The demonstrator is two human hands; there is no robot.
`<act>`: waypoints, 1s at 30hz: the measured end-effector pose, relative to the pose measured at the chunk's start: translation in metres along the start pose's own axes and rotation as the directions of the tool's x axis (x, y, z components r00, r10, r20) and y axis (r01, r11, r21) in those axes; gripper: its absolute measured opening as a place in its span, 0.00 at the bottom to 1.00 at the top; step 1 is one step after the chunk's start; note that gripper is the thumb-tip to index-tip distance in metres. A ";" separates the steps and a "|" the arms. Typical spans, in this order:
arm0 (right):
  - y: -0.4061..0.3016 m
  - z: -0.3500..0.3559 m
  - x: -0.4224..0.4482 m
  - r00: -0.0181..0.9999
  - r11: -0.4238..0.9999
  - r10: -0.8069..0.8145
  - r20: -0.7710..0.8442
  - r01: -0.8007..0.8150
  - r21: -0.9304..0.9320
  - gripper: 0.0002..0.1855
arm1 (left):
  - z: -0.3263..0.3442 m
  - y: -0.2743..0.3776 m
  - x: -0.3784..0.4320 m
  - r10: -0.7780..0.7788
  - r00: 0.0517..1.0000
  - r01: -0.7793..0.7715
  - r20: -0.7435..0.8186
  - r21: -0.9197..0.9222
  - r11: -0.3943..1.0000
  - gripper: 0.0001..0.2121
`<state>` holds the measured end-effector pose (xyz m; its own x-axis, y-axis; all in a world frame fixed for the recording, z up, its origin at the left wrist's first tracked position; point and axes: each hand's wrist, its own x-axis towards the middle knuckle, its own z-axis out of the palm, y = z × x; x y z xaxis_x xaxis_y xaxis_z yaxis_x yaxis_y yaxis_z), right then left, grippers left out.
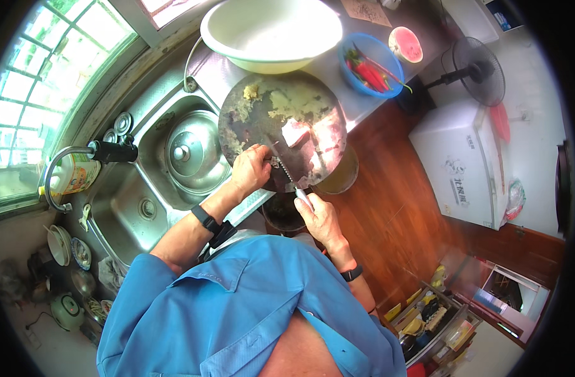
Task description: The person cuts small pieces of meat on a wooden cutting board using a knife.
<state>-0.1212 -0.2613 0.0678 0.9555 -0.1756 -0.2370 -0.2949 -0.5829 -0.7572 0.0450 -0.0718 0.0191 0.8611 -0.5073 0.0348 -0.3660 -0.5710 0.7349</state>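
Note:
In my right hand (319,217) is the white handle of a kitchen knife (285,170). Its blade points away from me and to the left, low over a round cutting board (242,120) with a worn, stained surface. My left hand (252,166) rests on the board's near left part, fingers curled close beside the blade; what they may pinch is hidden. Small pale bits, apparently cut meat (274,162), lie between the fingertips and the blade. Beyond the knife sits a larger chunk of raw meat (295,133), pink with white fat. A yellowish lump, perhaps ginger (250,92), lies at the far left.
Left of the board is a double steel sink (148,240) holding a domed lid (193,146), with a faucet (113,151). Behind stands a large pale basin (273,63). A blue bowl (385,92) of red chilies and a cut watermelon (406,45) stand right. Below the board is a bucket (346,176).

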 end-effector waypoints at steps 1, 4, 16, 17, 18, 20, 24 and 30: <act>-0.001 0.001 0.000 1.000 1.000 0.000 0.025 -0.001 0.009 0.22 | 0.003 -0.004 0.000 -0.002 1.000 0.002 -0.010 -0.025 1.000 0.10; 0.000 0.002 -0.002 0.999 0.996 -0.036 0.024 0.034 0.078 0.21 | 0.003 -0.015 -0.004 -0.030 0.999 0.028 -0.044 -0.053 0.998 0.09; -0.002 -0.016 0.008 0.998 0.993 0.022 0.056 -0.028 0.114 0.19 | -0.014 -0.029 -0.010 -0.269 0.962 0.257 -0.041 -0.183 0.949 0.10; -0.002 -0.019 0.009 0.997 0.994 0.007 0.082 -0.016 0.105 0.19 | -0.012 -0.029 -0.010 -0.257 0.965 0.244 -0.051 -0.186 0.952 0.10; -0.001 -0.021 0.009 0.994 0.995 -0.006 0.107 -0.005 0.095 0.19 | -0.010 -0.028 -0.009 -0.246 0.967 0.231 -0.059 -0.189 0.954 0.10; 0.007 -0.023 0.008 0.986 0.997 -0.033 0.163 0.022 0.068 0.18 | -0.009 -0.027 -0.009 -0.245 0.968 0.231 -0.057 -0.182 0.956 0.09; 0.005 -0.032 0.001 0.978 0.994 -0.008 0.208 -0.014 0.105 0.18 | -0.013 -0.023 -0.010 -0.252 0.966 0.247 -0.055 -0.084 0.965 0.08; 0.024 -0.029 -0.008 0.975 0.975 0.087 0.204 -0.125 0.185 0.21 | 0.002 -0.017 -0.012 -0.213 0.970 0.199 -0.119 -0.120 0.973 0.11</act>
<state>-0.1358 -0.2970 0.0695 0.9051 -0.0604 -0.4208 -0.4083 -0.3993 -0.8209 0.0406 -0.0573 0.0048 0.9549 -0.2940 -0.0423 -0.1426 -0.5788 0.8029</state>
